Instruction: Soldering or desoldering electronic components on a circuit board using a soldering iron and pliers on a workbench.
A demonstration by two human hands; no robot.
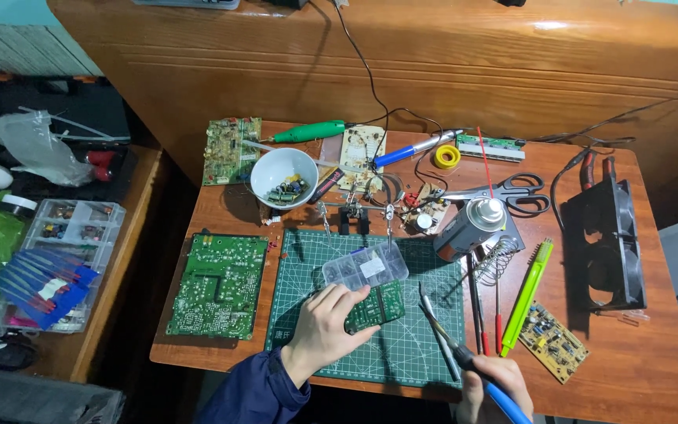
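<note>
My left hand grips a small green circuit board that lies on the green cutting mat near the table's front edge. My right hand, at the bottom edge of the view, holds a blue-handled soldering iron; its tip points up and left and stays a little to the right of the board. A clear plastic parts box rests just behind the small board.
A large green circuit board lies left of the mat. Behind it stand a white bowl of parts, a helping-hands stand, a spray can, scissors and a black fan. A green tool and a small board lie to the right.
</note>
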